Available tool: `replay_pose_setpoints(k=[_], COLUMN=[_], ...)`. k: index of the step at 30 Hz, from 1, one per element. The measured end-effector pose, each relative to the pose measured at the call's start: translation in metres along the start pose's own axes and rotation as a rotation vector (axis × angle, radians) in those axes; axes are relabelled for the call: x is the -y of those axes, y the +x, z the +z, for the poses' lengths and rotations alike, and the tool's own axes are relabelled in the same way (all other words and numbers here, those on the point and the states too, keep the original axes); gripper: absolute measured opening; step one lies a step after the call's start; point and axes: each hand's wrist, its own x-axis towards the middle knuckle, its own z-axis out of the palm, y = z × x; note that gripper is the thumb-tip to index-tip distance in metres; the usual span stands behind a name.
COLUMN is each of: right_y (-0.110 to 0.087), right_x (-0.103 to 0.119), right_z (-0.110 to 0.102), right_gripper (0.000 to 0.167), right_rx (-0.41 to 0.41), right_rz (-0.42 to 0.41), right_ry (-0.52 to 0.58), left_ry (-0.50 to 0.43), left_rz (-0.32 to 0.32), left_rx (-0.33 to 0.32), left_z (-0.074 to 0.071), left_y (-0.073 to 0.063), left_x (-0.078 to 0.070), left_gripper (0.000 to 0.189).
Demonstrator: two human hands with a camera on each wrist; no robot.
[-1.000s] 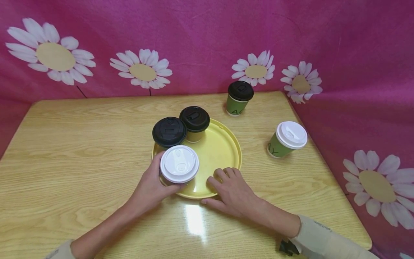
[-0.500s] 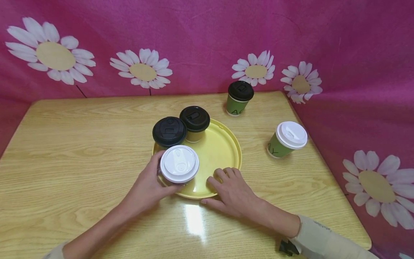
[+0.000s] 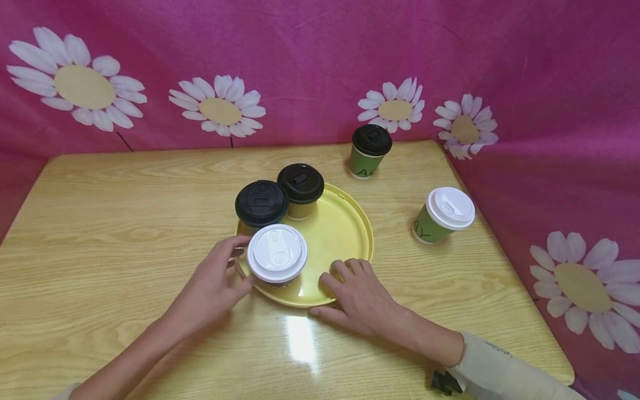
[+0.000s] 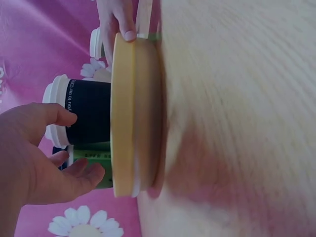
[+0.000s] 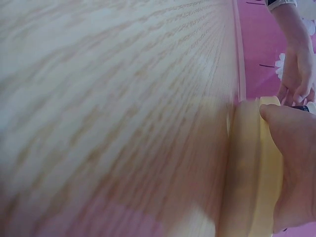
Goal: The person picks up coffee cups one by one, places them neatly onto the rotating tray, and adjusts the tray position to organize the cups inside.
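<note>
A round yellow tray [image 3: 345, 233] on the wooden table bears three lidded paper coffee cups on its left part. Nearest is a coffee cup with a white lid [image 3: 277, 253]; its dark sleeve [image 4: 91, 111] shows in the left wrist view. My left hand [image 3: 212, 286] is just left of this cup, thumb and fingers spread around its side without gripping it. Behind it stand two black-lidded cups, the left one [image 3: 261, 204] and the right one [image 3: 301, 183]. My right hand [image 3: 362, 300] grips the tray's front right rim, thumb outside and fingers curled over the edge.
A green cup with a black lid [image 3: 370, 151] stands at the back right of the table [image 3: 125, 222]. Another green cup, white-lidded [image 3: 444, 215], is near the right edge. A pink cloth with daisies [image 3: 300, 66] hangs behind and along the right side.
My left hand has let go of the white-lidded cup and drawn back slightly to the left. The cup stays on the tray. My right hand has not moved.
</note>
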Motion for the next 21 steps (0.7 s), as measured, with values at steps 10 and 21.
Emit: replay_pose_setpoints(k=[10,21], right_y=[0.0,0.001], right_x=[0.0,0.001], right_z=[0.0,-0.001], right_gripper=[0.05,0.05], right_rx=[0.011,0.007], right_rz=[0.003,0.004], right_ry=[0.001,-0.002], left_ry=[0.258,0.299], left_rz=[0.031,0.146], left_rx=[-0.149,-0.264], left_z=[-0.019,-0.024], left_y=[-0.009,-0.011], left_x=[-0.014,-0.021], left_gripper=[0.042,0.048])
